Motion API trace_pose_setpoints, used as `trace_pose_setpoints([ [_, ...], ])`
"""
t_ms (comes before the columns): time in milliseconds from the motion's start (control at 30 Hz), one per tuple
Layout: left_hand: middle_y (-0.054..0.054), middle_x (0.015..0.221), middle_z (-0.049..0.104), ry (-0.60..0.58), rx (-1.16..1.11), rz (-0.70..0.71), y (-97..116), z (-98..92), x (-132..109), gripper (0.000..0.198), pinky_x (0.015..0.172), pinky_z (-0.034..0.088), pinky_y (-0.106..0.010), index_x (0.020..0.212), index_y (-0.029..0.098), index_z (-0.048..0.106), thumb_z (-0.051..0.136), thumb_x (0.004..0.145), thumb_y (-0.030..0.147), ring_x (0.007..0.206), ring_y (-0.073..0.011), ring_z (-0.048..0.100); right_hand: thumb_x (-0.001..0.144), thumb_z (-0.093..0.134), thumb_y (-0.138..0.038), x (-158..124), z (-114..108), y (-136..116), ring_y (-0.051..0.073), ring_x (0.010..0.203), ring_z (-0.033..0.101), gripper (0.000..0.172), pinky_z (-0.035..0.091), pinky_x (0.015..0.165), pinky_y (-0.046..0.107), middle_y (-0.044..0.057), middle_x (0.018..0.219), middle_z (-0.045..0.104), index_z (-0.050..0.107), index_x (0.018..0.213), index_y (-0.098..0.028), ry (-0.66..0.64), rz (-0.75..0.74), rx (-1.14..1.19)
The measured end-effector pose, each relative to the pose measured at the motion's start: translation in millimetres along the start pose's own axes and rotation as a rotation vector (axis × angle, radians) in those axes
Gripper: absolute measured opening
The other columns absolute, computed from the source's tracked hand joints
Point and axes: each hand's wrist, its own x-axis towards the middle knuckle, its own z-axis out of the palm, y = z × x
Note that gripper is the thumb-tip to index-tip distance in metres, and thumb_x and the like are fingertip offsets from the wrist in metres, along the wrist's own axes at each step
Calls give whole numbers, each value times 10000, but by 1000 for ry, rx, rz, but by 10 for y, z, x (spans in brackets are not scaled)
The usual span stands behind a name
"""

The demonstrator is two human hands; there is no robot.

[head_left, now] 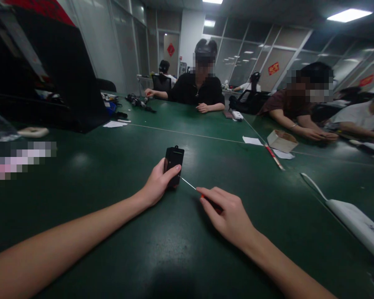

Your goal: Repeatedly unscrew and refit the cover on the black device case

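My left hand (158,182) is closed around a small black box (175,158), a plastic case with a little loop on its top end. The thumb presses on its front face and the fingers wrap behind, partly hidden. A screwdriver (188,183) with a thin metal shaft and a red and black handle is gripped in my right hand (227,207). Its shaft points up and left, and the tip meets the lower right side of the box. Whether it sits in a screw or hole is too small to tell. Most of the handle is hidden under my fingers.
A green table (112,232) spreads all around. To the right lie a white power strip (358,224), a red stick-like tool (274,157), a small open box (282,141) and paper (252,140). A black panel (59,70) stands at left. Several people sit beyond.
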Motion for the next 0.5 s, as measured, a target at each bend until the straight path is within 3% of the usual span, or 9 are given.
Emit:
trace_pose_setpoints([
  [200, 12, 782, 524, 36, 161, 47, 14, -14, -27, 301, 529, 441, -234, 932, 185, 512, 637, 842, 443, 644, -132, 521, 939, 509, -217, 7, 9, -66, 176, 770, 634, 313, 501, 751, 320, 82, 937, 694, 675, 1196, -154, -30, 82, 37],
  [333, 14, 815, 526, 90, 348, 124, 60, -23, -54, 270, 625, 435, -246, 932, 188, 529, 635, 848, 422, 723, -142, 509, 916, 559, -240, 28, 25, -130, 176, 827, 659, 299, 494, 810, 320, 57, 915, 730, 687, 1180, -181, -53, 266, 274],
  [400, 15, 819, 532, 109, 429, 152, 80, -17, -66, 253, 660, 421, -253, 929, 188, 533, 631, 851, 408, 747, -149, 505, 916, 568, -276, 45, 32, -151, 133, 665, 624, 318, 489, 651, 260, 27, 790, 710, 669, 1201, -177, -101, 424, 475],
  [500, 16, 813, 541, 124, 505, 171, 92, -3, -78, 247, 676, 407, -262, 929, 188, 534, 626, 850, 403, 755, -158, 508, 920, 560, -332, 71, 36, -154, 47, 397, 389, 366, 282, 370, 179, -5, 703, 643, 629, 1236, -161, -162, 644, 783],
])
